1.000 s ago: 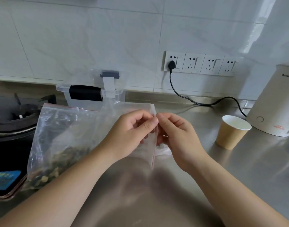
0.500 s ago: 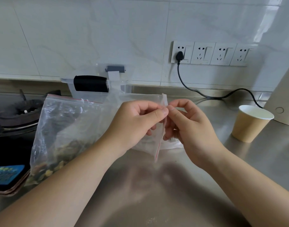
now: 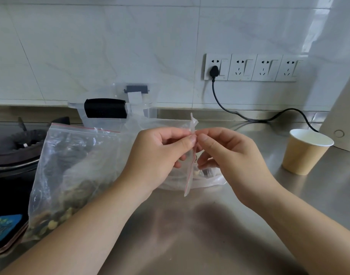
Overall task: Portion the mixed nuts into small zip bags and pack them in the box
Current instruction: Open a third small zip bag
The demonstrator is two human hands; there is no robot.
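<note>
Hands, left hand (image 3: 160,155) and right hand (image 3: 225,155), pinch the small zip bag (image 3: 191,155) mouth between them; nut bag (image 3: 70,175) lies left. Step: opening it, probably; next needs lips parted.

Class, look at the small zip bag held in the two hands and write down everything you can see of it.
The small zip bag is clear, thin plastic with a red line along its zip edge. It is held edge-on to the camera, so it shows as a narrow upright strip with a crumpled top corner. The left hand and the right hand each pinch it near the top between thumb and fingers. It hangs above the steel counter, in front of other clear plastic lying there. A few nuts seem to show low inside, though blurred.
</note>
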